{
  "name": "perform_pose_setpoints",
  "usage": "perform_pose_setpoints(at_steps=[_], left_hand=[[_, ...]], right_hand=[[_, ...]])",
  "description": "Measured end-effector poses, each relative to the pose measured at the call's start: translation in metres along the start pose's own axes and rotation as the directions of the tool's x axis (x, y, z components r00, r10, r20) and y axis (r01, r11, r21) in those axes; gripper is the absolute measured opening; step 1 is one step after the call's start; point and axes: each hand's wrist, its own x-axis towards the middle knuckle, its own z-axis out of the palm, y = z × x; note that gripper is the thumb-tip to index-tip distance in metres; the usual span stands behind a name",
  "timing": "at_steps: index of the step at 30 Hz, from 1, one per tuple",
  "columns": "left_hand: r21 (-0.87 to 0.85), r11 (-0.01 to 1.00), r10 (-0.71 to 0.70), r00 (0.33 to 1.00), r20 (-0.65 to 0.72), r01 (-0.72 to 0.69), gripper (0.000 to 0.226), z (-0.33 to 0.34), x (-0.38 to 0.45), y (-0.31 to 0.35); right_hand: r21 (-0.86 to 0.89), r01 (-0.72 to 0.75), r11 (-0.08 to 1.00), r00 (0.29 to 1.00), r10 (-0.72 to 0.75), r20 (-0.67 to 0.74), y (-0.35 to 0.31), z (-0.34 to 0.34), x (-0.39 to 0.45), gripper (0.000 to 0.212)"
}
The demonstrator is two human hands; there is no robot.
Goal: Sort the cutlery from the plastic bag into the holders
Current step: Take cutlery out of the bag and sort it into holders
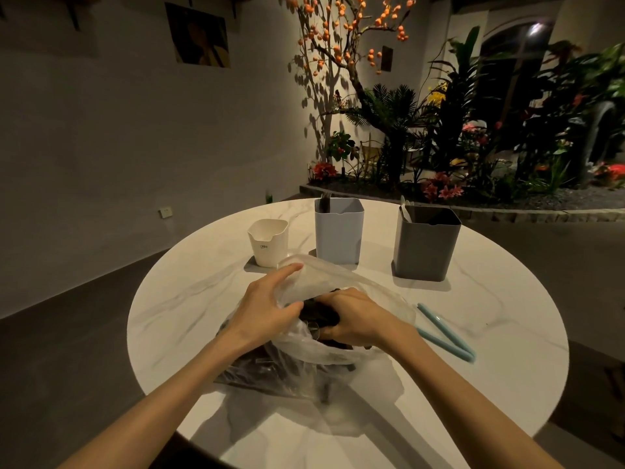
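A clear plastic bag [324,279] of dark cutlery [263,370] lies in the middle of the round white table [189,299]. My left hand [267,306] pinches the bag's upper rim and holds the mouth wide. My right hand [355,316] reaches into that mouth, its fingers curled round a bunch of dark cutlery inside. Three holders stand behind the bag: a small white holder [269,243], a light blue holder [338,231] with a dark utensil sticking up, and a dark grey holder [426,245] with a pale utensil in its corner.
Two light blue sticks [446,331] lie crossed on the table right of the bag. A planter bed with plants and flowers [473,147] runs behind the table. Bare tabletop shows at the left and far right.
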Motion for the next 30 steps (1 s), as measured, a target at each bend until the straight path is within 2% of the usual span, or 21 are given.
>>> perform_pose_setpoints(at_steps=[3,5,8,11,14,17,20,23,25,27,30], left_hand=[[-0.085,0.995,0.042,0.999,-0.032,-0.045,0.058,-0.002,0.000,0.003],[-0.134,0.987,0.084,0.995,-0.059,-0.092,0.055,-0.002,0.000,0.003],[-0.189,0.968,0.146,0.984,-0.098,-0.162,0.047,-0.004,0.000,0.008],[-0.141,0.962,0.205,0.960,-0.193,-0.234,0.039,-0.008,-0.002,0.023],[-0.068,0.940,0.298,0.901,-0.315,-0.335,0.030,-0.013,-0.006,0.045],[-0.071,0.895,0.396,0.858,-0.328,-0.440,0.024,-0.015,-0.010,0.067],[-0.194,0.902,0.342,0.913,-0.221,-0.385,0.024,-0.009,-0.009,0.080],[-0.274,0.943,0.209,0.977,0.054,-0.186,0.032,-0.002,-0.004,0.082],[-0.171,0.976,0.170,0.957,0.235,-0.132,0.048,0.004,-0.001,0.084],[-0.077,0.987,0.158,0.925,0.345,-0.140,0.059,0.009,0.001,0.093],[-0.085,0.978,0.207,0.898,0.387,-0.189,0.041,0.013,0.008,0.110]], right_hand=[[0.090,0.019,0.996,1.000,-0.018,-0.009,-0.003,-0.003,-0.004,0.049],[0.091,0.023,0.996,0.999,-0.021,-0.025,-0.005,-0.007,-0.006,0.038],[0.078,0.009,0.997,0.995,-0.001,-0.098,-0.006,-0.011,-0.010,0.032],[0.021,-0.005,1.000,0.982,0.009,-0.187,-0.008,-0.015,-0.018,0.034],[-0.087,0.004,0.996,0.972,-0.024,-0.235,-0.009,-0.022,-0.029,0.035],[-0.099,-0.012,0.995,0.971,-0.012,-0.237,-0.009,-0.033,-0.046,0.034],[-0.022,-0.070,0.997,0.979,0.065,-0.195,-0.011,-0.056,-0.066,0.024],[0.127,-0.129,0.983,0.978,0.148,-0.150,-0.009,-0.086,-0.087,0.018],[0.197,-0.146,0.970,0.978,0.171,-0.121,-0.008,-0.107,-0.099,0.017],[0.251,-0.139,0.958,0.982,0.167,-0.090,-0.007,-0.127,-0.107,0.019],[0.375,-0.122,0.919,0.985,0.158,-0.065,-0.003,-0.153,-0.118,0.019]])
